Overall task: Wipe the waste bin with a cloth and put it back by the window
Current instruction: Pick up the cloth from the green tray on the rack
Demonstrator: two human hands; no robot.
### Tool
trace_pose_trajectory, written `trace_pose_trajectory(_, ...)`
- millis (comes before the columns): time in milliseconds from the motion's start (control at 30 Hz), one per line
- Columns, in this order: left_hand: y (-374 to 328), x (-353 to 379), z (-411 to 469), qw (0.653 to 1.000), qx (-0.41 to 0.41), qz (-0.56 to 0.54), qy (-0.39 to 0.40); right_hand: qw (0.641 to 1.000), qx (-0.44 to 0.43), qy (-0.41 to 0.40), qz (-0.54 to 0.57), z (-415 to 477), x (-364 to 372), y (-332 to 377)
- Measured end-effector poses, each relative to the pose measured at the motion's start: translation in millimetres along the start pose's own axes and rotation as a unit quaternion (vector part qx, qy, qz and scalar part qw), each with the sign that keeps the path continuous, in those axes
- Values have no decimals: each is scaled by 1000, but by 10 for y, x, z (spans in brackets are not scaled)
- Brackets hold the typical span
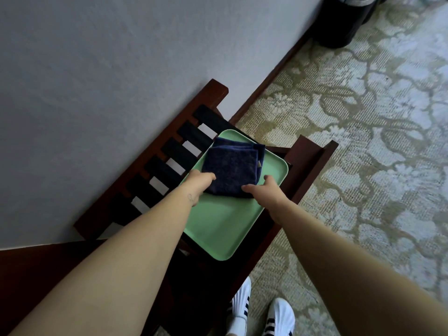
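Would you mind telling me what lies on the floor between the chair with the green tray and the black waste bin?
Nothing but bare patterned carpet lies between the chair and the waste bin, as the head view shows.

Fuzzy cloth on smooth matt tray; dark glossy wooden chair.

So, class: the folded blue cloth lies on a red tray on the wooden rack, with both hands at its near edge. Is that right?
Not quite: the tray is green, not red, as the head view shows. The rest holds: the folded blue cloth lies on it, on the wooden rack, with the left hand and right hand at its near edge.
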State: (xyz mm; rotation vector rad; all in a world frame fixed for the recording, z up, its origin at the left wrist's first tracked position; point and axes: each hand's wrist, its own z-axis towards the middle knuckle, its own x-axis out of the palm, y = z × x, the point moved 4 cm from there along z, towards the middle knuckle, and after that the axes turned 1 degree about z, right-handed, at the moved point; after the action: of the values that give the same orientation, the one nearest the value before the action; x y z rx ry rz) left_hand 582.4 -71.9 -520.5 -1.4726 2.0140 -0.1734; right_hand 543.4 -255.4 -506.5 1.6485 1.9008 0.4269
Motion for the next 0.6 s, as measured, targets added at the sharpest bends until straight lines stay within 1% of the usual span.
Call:
trace_pose_trajectory(67, 33, -9, 23, 1000, 11, 23, 1, 999, 13, -18, 29, 65, 9, -66)
trace_pose_trajectory(133, 11, 4, 18, 999, 24, 39, 15, 998, 24, -10, 55, 106, 45, -77)
trace_pose_trajectory(200, 19, 32, 10, 998, 17, 53, 25, 998, 34, 11, 49, 110, 84, -84)
trace_pose_trajectory(300, -44, 34, -46, 998, 21, 58, 22, 999, 15, 11, 32, 78, 45, -83)
trace_pose_trajectory(367, -119, 25, -135, 999, 20, 18, 25, 999, 7, -6, 33, 60, -12, -100)
trace_pose_trajectory(467, -264, 95, -270, 995, 6, -67, 77, 998, 19, -21, 58, 45, -95, -127)
trace_pose_trajectory(600, -503, 186, -508, 970, 7, -195, 144, 984, 59, -19, 166, -66, -232, -136)
